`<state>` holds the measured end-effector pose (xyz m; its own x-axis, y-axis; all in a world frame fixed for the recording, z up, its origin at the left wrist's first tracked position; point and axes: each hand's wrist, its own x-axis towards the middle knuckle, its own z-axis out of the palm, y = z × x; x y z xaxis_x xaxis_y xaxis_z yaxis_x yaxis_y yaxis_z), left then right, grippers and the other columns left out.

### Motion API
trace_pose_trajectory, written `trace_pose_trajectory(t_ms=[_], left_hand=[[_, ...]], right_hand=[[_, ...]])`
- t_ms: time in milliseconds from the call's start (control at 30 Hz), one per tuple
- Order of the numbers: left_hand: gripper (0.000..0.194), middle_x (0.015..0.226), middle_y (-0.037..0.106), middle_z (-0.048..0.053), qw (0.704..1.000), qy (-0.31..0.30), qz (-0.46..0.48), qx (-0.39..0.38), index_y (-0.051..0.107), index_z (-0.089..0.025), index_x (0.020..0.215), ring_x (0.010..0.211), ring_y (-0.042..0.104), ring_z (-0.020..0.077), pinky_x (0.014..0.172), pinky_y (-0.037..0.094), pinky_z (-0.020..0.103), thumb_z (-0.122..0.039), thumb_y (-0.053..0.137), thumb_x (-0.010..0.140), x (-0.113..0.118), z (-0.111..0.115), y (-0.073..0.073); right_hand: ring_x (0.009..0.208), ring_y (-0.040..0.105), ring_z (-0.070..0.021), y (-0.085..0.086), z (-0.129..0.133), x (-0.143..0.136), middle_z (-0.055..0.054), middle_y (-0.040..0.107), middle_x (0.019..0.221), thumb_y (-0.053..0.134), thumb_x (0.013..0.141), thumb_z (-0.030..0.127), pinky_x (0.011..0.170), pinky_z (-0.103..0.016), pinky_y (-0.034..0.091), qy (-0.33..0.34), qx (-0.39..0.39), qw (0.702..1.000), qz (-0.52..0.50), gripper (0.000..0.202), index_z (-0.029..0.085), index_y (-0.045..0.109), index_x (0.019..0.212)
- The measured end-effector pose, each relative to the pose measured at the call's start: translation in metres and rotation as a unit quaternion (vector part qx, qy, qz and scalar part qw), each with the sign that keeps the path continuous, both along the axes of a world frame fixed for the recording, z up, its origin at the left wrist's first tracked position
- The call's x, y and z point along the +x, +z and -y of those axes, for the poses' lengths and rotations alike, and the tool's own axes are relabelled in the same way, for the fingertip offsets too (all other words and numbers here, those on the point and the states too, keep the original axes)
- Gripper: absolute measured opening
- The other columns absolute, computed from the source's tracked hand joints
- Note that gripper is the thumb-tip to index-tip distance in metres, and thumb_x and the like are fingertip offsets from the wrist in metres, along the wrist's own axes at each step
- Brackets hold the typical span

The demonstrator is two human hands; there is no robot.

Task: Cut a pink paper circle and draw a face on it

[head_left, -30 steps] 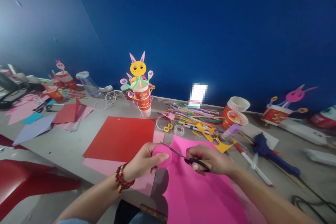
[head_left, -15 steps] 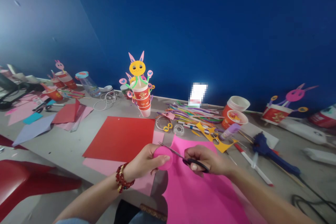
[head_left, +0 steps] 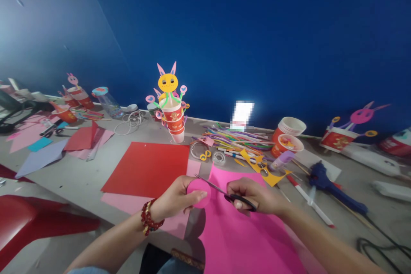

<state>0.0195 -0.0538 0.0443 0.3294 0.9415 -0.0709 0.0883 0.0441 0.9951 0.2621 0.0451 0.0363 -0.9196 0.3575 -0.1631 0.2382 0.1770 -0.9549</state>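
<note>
Left hand pinches the pink disc; right hand, at three o'clock, grips scissors across its one-o'clock edge; turning the disc should trim smoothest.

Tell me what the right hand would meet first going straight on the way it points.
With the scissors leading, the right hand would probably meet the pink disc, held by the left hand. They appear at the disc's edge; depth is unclear, so contact can't be confirmed.
</note>
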Motion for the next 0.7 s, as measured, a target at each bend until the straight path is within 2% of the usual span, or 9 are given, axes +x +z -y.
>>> trace_pose_trajectory(t_ms=[400,700], left_hand=[[0.040,0.048,0.045,-0.005,1.000,-0.002,-0.003,-0.006,0.054,-0.014,0.064,0.038,0.036,0.0045,0.039,0.027,0.015,-0.045,0.059,0.087,-0.0014,-0.0003,-0.0019],[0.039,0.048,0.045,-0.004,1.000,-0.006,-0.018,0.006,0.054,-0.014,0.062,0.039,0.037,0.0047,0.039,0.028,0.015,-0.043,0.058,0.088,-0.0024,-0.0006,-0.0010]], right_hand=[[0.045,0.043,-0.0088,0.0042,0.0001,0.0004,0.006,0.046,0.051,0.061,0.080,0.049,0.044,-0.020,0.033,-0.003,0.000,1.000,0.008,0.036,0.020,0.045,0.067],[0.044,0.042,-0.0082,-0.0005,0.0011,0.0016,0.006,0.045,0.050,0.059,0.082,0.050,0.043,-0.019,0.032,0.001,0.008,1.000,-0.003,0.037,0.020,0.045,0.067]])
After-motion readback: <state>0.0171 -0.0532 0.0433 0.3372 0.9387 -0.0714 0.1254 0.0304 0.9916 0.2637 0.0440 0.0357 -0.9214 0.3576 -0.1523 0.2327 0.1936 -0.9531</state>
